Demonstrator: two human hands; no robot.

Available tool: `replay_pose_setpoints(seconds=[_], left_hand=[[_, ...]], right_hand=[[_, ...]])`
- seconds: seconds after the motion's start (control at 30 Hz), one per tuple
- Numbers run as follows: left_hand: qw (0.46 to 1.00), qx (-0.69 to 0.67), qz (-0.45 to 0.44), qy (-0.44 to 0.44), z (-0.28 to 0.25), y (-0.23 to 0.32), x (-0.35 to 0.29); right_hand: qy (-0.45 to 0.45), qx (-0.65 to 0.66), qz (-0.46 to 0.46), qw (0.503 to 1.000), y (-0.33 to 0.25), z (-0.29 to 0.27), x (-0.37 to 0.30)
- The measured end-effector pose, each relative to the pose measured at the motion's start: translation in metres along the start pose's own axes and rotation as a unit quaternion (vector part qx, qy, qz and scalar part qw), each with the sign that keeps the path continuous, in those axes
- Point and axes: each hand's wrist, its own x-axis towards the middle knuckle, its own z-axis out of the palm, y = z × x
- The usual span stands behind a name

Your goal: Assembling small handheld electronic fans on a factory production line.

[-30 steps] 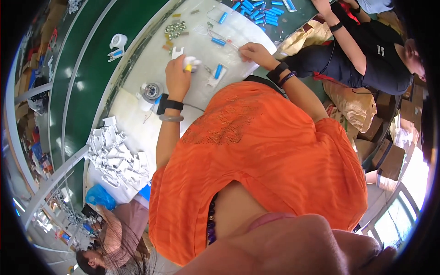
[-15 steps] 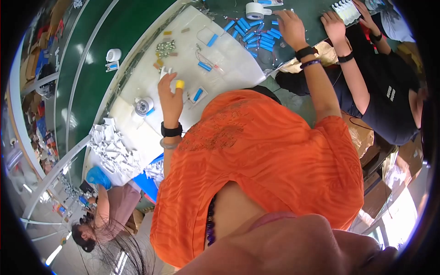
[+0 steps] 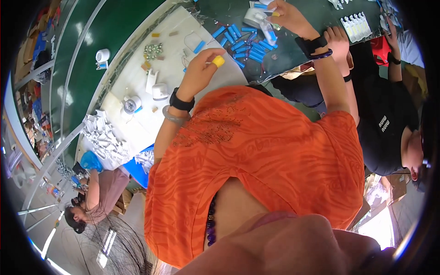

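Observation:
My left hand is over the white work mat, fingers bent and apart from the thumb, with nothing visible between them. A yellow cover is on its thumb. My right hand is at the far side, thumb and fingers drawn together by a white plastic device. What they pinch is too small to make out. A clear and white piece with blue in it lies just below these fingers. Many blue wired battery cells are heaped near it. On the mat stand a white handle-shaped part and a white round part.
A lamp-like white part and a pile of white plastic pieces lie at the left. Small metal parts are on the mat. A person in black sits to the right, near a row of white parts. Another person is at lower left.
My left hand has moved right and away from the white part, which now stands on the mat. My right hand has turned and its fingers have drawn in at the white device.

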Motion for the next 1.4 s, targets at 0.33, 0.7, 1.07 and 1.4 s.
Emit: replay_pose_setpoints(seconds=[0.33, 0.7, 1.07, 1.4], left_hand=[[0.953, 0.169, 0.205, 0.143, 0.030, 0.014, 0.028], [0.992, -0.120, -0.031, 0.022, -0.008, 0.008, -0.035], [0.940, 0.333, 0.058, 0.053, -0.020, 0.015, -0.090], [0.980, -0.007, 0.140, 0.143, -0.019, 0.032, -0.084]], right_hand=[[0.012, 0.704, 0.104, 0.703, -0.087, 0.089, -0.027], [-0.048, 0.367, 0.090, 0.925, -0.138, 0.132, -0.057], [-0.027, -0.010, -0.217, 0.976, -0.170, 0.134, -0.062], [-0.156, 0.339, 0.023, 0.927, -0.180, 0.122, -0.079]])
